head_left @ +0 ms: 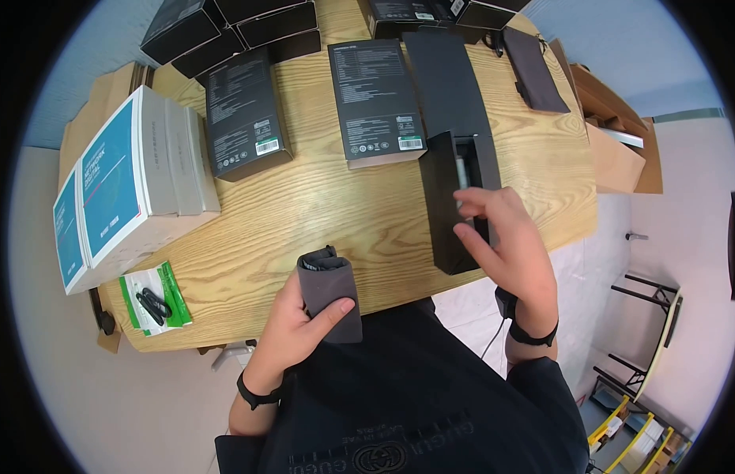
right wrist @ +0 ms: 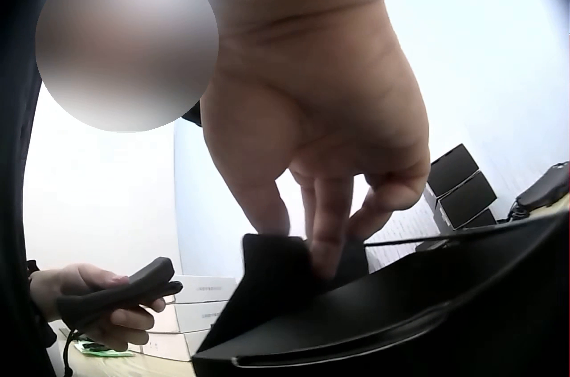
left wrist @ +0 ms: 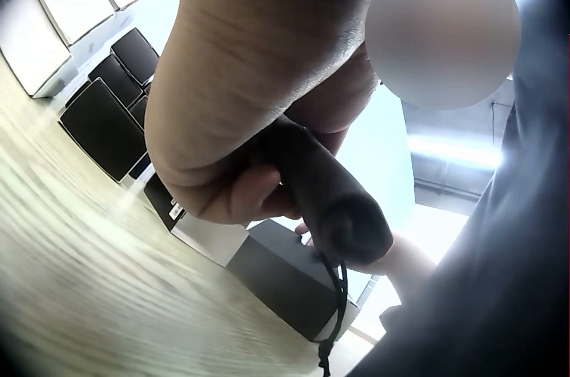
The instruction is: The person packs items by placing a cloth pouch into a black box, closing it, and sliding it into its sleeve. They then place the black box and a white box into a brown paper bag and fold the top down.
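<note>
My left hand (head_left: 290, 330) grips a dark grey cloth pouch (head_left: 333, 294), folded into a thick roll, above the table's front edge. A thin black drawstring (left wrist: 341, 306) hangs from the pouch in the left wrist view. My right hand (head_left: 510, 237) is over an open black box (head_left: 440, 213), thumb and fingers apart and pointing down into it. In the right wrist view its fingertips (right wrist: 326, 257) dip behind a black flap (right wrist: 267, 270) at the box's opening. A slim pale item (head_left: 461, 170) shows inside the box; the rest of the inside is hidden. The box's lid (head_left: 446, 83) lies folded back.
Two closed black boxes (head_left: 377, 103) (head_left: 245, 114) lie left of the open one. More black boxes (head_left: 265, 24) stack at the back. White-and-blue boxes (head_left: 111, 186) stand left, near a green-white packet (head_left: 176, 296) with a black cable (head_left: 152, 306). Another grey pouch (head_left: 535, 71) lies back right.
</note>
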Demonstrator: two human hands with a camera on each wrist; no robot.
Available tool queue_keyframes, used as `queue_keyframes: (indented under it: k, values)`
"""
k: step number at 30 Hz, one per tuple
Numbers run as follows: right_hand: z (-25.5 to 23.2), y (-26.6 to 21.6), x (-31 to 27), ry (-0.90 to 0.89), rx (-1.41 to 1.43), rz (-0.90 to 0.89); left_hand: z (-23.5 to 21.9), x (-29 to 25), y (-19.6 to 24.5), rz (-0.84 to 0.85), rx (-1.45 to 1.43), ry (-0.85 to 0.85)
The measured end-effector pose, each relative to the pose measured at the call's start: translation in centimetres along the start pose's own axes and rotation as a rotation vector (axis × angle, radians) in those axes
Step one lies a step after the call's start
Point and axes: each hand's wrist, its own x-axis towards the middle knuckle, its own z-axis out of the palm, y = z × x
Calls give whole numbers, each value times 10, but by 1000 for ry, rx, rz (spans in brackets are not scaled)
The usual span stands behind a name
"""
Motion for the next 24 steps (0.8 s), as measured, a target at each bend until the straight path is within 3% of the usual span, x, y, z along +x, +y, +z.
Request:
queue_keyframes:
  k: [2,6,8,9,11,15,17,18,20,22,24]
  values:
    - [-1,3,-4,-44,126,-64,5,1,3,46,-63,34]
    - [1,13,-8,40,24,-98,14,13,24,14,-107,-27]
    - [3,12,-10,69,-336,-179,26,23,46,107,-40,-70]
    - [4,12,-10,73,-333,-174,34,30,57,106,-35,-74]
    - [6,13,-10,61,-276,-113,50,48,77,260,172,-206]
    - [10,22,-14,35,-247,49,78,88,92,310,377,-389]
    - [9,28,-16,0,165,66,84,103,84,330,561,-502]
    - [9,29,-17,7,173,69,84,110,78,394,658,-600]
    - [10,28,-17,97,256,-58,82,115,69,449,724,-622]
    - [10,30,-19,88,225,-23,81,118,64,501,785,-635]
    - [10,30,-20,76,190,6,81,120,63,702,782,-566]
